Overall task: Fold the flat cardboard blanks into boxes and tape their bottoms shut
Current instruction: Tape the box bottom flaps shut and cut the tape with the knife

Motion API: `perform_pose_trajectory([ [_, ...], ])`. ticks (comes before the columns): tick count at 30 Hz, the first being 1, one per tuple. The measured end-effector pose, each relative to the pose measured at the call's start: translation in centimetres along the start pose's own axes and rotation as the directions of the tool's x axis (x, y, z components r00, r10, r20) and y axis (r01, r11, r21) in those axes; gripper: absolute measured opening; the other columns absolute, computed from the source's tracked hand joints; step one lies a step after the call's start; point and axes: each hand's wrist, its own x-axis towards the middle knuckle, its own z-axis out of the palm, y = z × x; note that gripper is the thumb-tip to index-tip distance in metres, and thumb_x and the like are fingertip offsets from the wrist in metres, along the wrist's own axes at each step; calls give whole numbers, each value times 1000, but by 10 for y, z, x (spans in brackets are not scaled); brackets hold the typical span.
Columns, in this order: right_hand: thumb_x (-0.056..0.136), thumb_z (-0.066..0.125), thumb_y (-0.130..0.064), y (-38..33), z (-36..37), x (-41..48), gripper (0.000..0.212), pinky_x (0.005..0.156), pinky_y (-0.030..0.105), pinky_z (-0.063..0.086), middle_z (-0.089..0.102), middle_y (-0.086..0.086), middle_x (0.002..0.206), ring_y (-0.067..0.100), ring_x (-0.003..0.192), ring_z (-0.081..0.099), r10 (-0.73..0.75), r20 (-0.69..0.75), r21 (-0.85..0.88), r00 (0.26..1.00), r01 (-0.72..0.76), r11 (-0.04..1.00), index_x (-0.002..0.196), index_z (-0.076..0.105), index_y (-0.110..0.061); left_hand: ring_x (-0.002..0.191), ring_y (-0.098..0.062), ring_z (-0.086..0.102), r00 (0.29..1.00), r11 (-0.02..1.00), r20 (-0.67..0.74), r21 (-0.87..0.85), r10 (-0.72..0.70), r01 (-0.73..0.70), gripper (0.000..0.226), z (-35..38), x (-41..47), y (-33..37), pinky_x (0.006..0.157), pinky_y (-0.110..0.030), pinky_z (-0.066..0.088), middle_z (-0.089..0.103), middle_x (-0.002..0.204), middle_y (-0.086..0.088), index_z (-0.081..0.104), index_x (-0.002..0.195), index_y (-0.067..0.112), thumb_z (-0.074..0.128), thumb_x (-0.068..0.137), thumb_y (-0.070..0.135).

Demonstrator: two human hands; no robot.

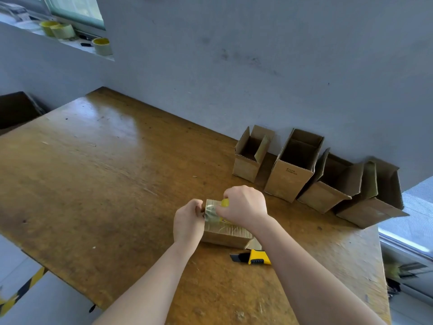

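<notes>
Our left hand (188, 221) curls onto the end of the small brown cardboard box (225, 233), which lies taped on the worn wooden table (105, 172). Our right hand (243, 205) grips a yellow tape roll (225, 202) over it. A yellow-and-black utility knife (254, 258) lies just beside the box, and four open cardboard boxes (290, 170) line the wall.

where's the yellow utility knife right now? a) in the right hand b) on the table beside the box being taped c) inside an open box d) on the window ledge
b: the utility knife lies on the table beside the box the left hand holds; the right hand grips the tape roll.
</notes>
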Motion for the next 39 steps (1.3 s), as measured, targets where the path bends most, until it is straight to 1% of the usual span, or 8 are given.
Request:
perform_pose_trajectory([
  [7, 86, 52, -60, 0, -1, -2, 46, 49, 18, 43, 64, -4, 75, 10, 64, 58, 0, -7, -4, 1000, 0, 1000, 90, 69, -18, 75, -9, 64, 983, 976, 175, 217, -49, 10, 37, 12, -1, -8, 71, -24, 55, 70, 91, 1, 67, 96, 18, 36, 101, 37],
  [11, 88, 49, -61, -1, -3, -4, 48, 49, 20, 43, 64, -3, 72, 11, 62, 58, -4, -10, -13, 1000, 4, 1000, 84, 68, -17, 93, -16, 62, 940, 952, 212, -94, -268, 292, 42, 15, 10, 2, 81, -31, 51, 67, 113, -3, 64, 111, 23, 28, 102, 43],
  [13, 90, 46, -60, -2, -4, -6, 50, 51, 22, 45, 65, -2, 73, 12, 63, 59, -9, -1, -19, 1000, 9, 1000, 83, 68, -16, 117, -24, 56, 910, 922, 311, -184, -275, 341, 44, 20, 16, 7, 93, -35, 47, 55, 136, -3, 51, 136, 27, 27, 102, 41],
  [15, 90, 45, -61, 0, -4, -5, 51, 50, 22, 44, 66, -1, 76, 12, 64, 59, -22, 13, -7, 1000, 22, 1000, 84, 69, -16, 120, -25, 53, 903, 923, 341, -184, -261, 336, 44, 24, 16, 7, 94, -35, 45, 53, 138, -4, 45, 140, 28, 26, 102, 39],
  [20, 83, 53, -66, 18, -14, -5, 47, 52, 22, 46, 66, -3, 73, 10, 65, 61, 26, 143, 315, 989, -70, 946, 74, 67, -22, 90, -19, 56, 933, 969, 298, -79, -202, 235, 32, 29, 17, 3, 74, -32, 48, 62, 116, -5, 52, 123, 27, 29, 101, 33],
  [25, 80, 63, -62, 43, -15, -11, 51, 54, 26, 41, 58, 5, 67, 12, 62, 54, -23, 195, 577, 981, -96, 811, 72, 67, -12, 85, -16, 55, 956, 982, 250, -72, -152, 175, 36, 33, 16, -1, 62, -27, 41, 62, 108, -2, 55, 116, 27, 24, 101, 39],
  [35, 85, 54, -57, 77, -16, -23, 35, 51, 22, 40, 61, -9, 69, 10, 67, 59, 96, 41, 358, 995, -104, 928, 68, 61, -28, 105, -20, 58, 965, 986, 215, -32, -152, 162, 45, 35, 15, -3, 78, -31, 48, 62, 119, -4, 53, 125, 22, 21, 102, 44],
  [39, 85, 52, -65, 77, -14, -19, 43, 46, 19, 35, 53, -13, 61, 6, 60, 54, 119, 44, 290, 992, -126, 949, 71, 61, -25, 109, -22, 58, 963, 986, 217, -4, -160, 164, 44, 34, 16, -3, 84, -36, 50, 61, 122, -5, 51, 127, 23, 23, 101, 44],
])
